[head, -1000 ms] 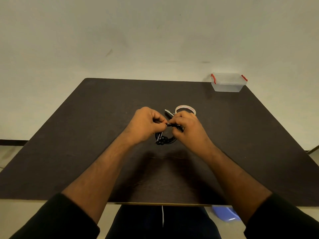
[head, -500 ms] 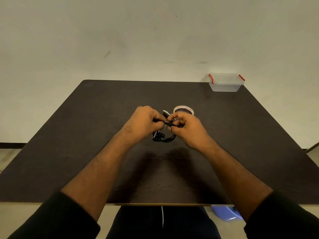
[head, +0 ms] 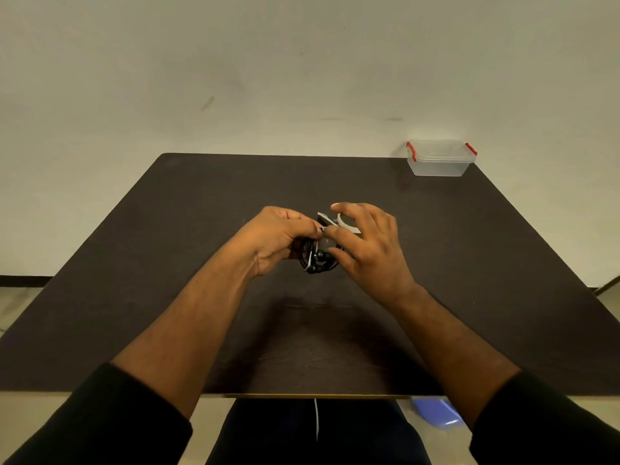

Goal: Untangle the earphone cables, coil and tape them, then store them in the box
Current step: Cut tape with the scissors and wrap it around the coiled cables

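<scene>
left hand (head: 278,238) grips the coiled black earphones (head: 318,260) at frame centre, likely steadying them while right hand (head: 364,245), fingers spread, reaches the tape roll (head: 345,224).

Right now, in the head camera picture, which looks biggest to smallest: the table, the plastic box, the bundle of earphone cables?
1. Table, by far the largest.
2. Plastic box.
3. Earphone cables, though the hands hide part of the bundle, so the box's lead is unsure.
</scene>
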